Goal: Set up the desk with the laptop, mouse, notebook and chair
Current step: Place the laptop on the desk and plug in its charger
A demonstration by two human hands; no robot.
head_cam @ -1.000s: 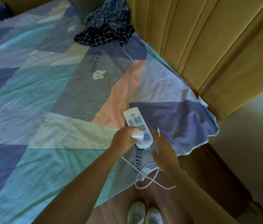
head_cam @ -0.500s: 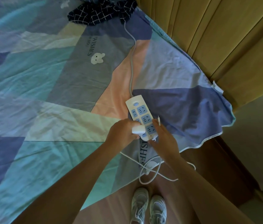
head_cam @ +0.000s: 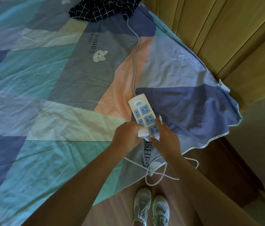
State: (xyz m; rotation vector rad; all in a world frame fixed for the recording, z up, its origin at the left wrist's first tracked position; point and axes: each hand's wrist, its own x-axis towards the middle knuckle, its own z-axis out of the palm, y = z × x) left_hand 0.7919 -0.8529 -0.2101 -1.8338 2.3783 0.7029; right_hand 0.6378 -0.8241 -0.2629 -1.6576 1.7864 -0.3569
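I see a big bed (head_cam: 39, 111) with a patchwork sheet in blue, green and pink. A yellow padded headboard (head_cam: 218, 38) stands along its right side. A dark checked cloth (head_cam: 102, 8) lies at the far end of the bed. Near the bed's edge lies a white power strip (head_cam: 143, 114) with blue sockets, and its grey cord (head_cam: 135, 62) runs up toward the cloth. My left hand (head_cam: 127, 136) is closed around a white plug (head_cam: 142, 133) at the near end of the strip. My right hand (head_cam: 165, 137) lies flat against the strip, and a thin white tip (head_cam: 160, 119) pokes out past its fingers. A white cable (head_cam: 159, 173) hangs in loops below, above my white shoes (head_cam: 151, 207). I see no laptop, mouse, notebook, chair or bench here, so I think the task has hardly begun.
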